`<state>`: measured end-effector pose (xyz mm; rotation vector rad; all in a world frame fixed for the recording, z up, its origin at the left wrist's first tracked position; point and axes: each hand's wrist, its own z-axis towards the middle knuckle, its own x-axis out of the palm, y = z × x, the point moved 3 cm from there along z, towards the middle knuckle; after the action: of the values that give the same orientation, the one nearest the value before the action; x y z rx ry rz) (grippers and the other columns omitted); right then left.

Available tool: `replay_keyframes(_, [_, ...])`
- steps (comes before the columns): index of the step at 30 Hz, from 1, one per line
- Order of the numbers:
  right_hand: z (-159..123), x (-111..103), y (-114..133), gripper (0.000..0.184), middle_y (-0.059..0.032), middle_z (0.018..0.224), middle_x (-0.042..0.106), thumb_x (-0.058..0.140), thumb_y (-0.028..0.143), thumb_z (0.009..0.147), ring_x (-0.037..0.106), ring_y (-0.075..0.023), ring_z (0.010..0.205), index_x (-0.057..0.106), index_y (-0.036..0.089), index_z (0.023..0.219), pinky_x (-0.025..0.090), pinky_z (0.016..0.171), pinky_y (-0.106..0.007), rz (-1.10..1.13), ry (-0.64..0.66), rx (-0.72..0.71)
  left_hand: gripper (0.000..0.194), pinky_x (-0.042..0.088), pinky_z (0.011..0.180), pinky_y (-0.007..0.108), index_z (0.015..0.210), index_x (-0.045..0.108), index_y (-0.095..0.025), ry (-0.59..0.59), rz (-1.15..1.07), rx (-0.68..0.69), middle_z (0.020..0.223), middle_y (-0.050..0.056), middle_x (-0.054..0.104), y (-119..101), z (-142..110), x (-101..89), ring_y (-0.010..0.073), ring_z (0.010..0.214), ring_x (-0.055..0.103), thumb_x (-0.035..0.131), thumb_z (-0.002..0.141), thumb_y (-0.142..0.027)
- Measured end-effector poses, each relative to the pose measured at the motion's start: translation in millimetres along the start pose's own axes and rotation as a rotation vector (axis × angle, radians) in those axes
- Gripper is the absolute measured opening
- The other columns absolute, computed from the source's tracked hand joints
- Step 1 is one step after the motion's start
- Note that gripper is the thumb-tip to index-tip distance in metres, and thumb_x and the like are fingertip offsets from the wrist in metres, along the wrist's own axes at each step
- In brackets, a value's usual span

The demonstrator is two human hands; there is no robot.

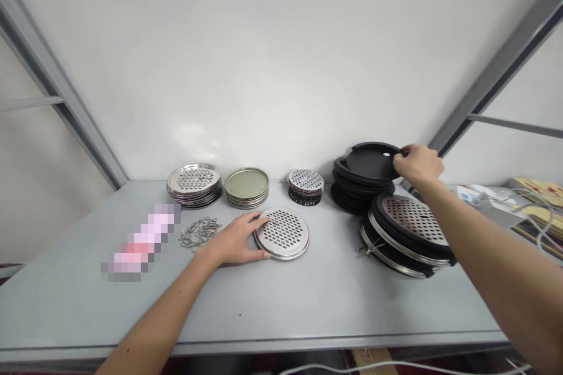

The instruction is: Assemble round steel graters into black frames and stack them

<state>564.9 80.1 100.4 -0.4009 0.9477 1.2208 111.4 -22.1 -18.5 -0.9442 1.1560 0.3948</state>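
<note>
My left hand (240, 239) grips the left edge of a round perforated metal plate (284, 233) that lies on the grey table, thumb and fingers on its rim. At the back right, my right hand (417, 162) pinches the right edge of a black round tray (369, 161), which sits tilted on top of a stack of black trays (352, 190). The tray has a notch in its rim and a small hole. Below my right forearm, a leaning stack of assembled discs (409, 237) alternates perforated metal with black rims; a small metal hook hangs at its left.
Along the back stand a stack of perforated metal plates (193, 180), a stack of greenish discs (247, 183) and some small perforated discs (306, 180). Metal hooks (200, 231) lie in a loose pile. Boxes and a white cable (543, 225) are at far right.
</note>
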Motion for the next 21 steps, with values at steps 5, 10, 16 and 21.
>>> replay_keyframes(5, [-9.7,-33.9,6.9,0.032,-0.0183,0.109,0.064,0.046,0.023,0.086,0.051,-0.0294,0.099,0.065,0.017,0.111,0.034,0.071,-0.038,0.098,-0.406,0.144,0.085,0.034,0.109,0.045,0.142,0.038,-0.026,0.0,-0.007,0.007,0.15,0.01,0.033,0.0,0.7,-1.3,0.0326,0.135,0.035,0.065,0.07,-0.064])
replay_keyframes(10, [-7.5,-66.2,36.6,0.031,-0.0133,0.114,0.063,0.044,0.016,0.088,0.05,-0.0254,0.11,0.062,0.015,0.114,0.035,0.093,-0.036,0.305,-0.616,-0.072,0.088,0.027,0.113,0.045,0.143,0.037,-0.024,-0.006,-0.005,0.064,0.15,0.01,0.035,-2.9,2.9,2.3,0.0307,0.137,0.031,0.063,0.071,-0.067])
replay_keyframes(16, [-50.1,-71.8,117.3,0.025,-0.0105,0.106,0.069,0.051,0.024,0.089,0.063,-0.0208,0.099,0.065,0.015,0.109,0.047,0.089,-0.035,0.763,-0.45,-0.44,0.085,0.03,0.111,0.045,0.15,0.013,-0.022,-0.116,-0.083,0.049,0.153,0.011,0.028,-6.3,4.6,1.9,0.0299,0.137,0.032,0.051,0.085,-0.06])
replay_keyframes(21, [-139.1,-61.0,180.0,0.022,-0.0039,0.109,0.07,0.054,0.023,0.089,0.064,-0.0198,0.103,0.067,0.023,0.106,0.048,0.095,-0.037,1.019,-0.118,-0.646,0.057,0.041,0.102,0.044,0.147,0.02,-0.024,-0.53,-0.182,0.071,0.14,0.013,0.043,-1.0,3.2,-20.0,0.0256,0.121,0.05,0.038,0.096,-0.044])
